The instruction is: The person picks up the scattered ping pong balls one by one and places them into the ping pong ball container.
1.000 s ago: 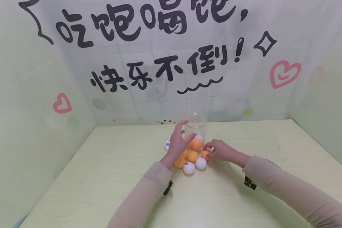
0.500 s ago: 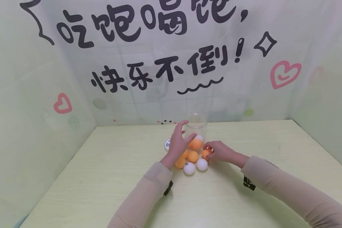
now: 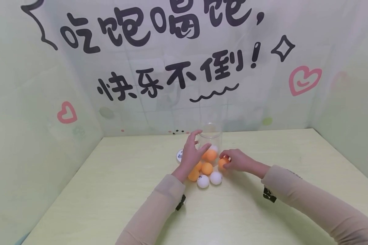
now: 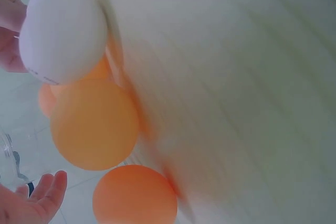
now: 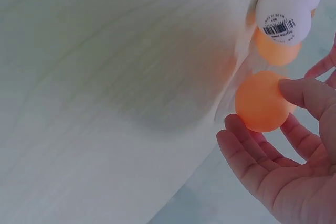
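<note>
My right hand (image 3: 237, 160) pinches an orange ping-pong ball (image 5: 262, 101) between thumb and fingers, to the right of the other balls. My left hand (image 3: 192, 151) is at the near left side of a clear cylindrical jar (image 3: 216, 137), thumb and fingers spread, overlapping it in the head view. Low in the jar show a white ball (image 3: 214, 148) and orange balls. In front of it lie an orange ball (image 3: 207, 168), two white balls, one of them printed (image 3: 203, 181), and more orange balls (image 3: 193, 175) partly behind the left wrist.
A round white printed disc (image 3: 179, 155) lies left of the jar, partly covered by the left hand. The pale wooden table (image 3: 135, 170) meets a lettered curtain (image 3: 153, 115) behind and at both sides. A dark wrist device (image 3: 269, 194) hangs under the right cuff.
The right hand and its orange ball have shifted slightly up and right, away from the neighbouring balls. The nearest right white ball rolled a little toward the front. The left hand keeps its place.
</note>
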Demonstrator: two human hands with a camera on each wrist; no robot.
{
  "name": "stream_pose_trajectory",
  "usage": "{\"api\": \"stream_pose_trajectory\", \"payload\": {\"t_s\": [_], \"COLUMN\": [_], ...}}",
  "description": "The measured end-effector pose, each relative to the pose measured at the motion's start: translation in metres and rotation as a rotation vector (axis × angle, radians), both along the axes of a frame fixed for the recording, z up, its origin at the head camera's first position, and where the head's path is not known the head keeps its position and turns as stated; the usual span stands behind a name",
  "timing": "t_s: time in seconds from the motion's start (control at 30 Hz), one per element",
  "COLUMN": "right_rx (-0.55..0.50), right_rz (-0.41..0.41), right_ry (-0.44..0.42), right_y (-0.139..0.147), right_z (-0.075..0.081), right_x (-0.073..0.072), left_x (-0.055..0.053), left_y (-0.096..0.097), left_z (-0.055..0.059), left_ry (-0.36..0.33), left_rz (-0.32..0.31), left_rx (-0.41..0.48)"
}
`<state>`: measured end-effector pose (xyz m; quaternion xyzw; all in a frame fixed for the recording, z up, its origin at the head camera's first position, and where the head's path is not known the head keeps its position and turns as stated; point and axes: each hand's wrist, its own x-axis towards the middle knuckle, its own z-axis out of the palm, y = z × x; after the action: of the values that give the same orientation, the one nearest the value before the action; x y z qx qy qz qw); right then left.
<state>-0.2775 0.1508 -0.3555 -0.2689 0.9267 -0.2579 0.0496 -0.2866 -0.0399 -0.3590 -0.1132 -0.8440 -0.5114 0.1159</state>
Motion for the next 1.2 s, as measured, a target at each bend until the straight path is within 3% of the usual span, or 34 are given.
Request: {"api": "stream_pose_trajectory", "payload": {"t_s": [0.5, 1.2], "right_rx": [0.005, 0.041], "right_rz": [0.01, -0.001], "right_ry": [0.03, 0.058], "right_y": [0.004, 0.009], "right_z": [0.007, 0.032], "right_x": [-0.005, -0.008], "left_x": [-0.001, 0.0], "left_y": [0.0, -0.001], "left_z": [-0.001, -0.001], "left_ry": [0.021, 0.021], "left_rz": [-0.017, -0.017], "left_rx": [0.03, 0.027]}}
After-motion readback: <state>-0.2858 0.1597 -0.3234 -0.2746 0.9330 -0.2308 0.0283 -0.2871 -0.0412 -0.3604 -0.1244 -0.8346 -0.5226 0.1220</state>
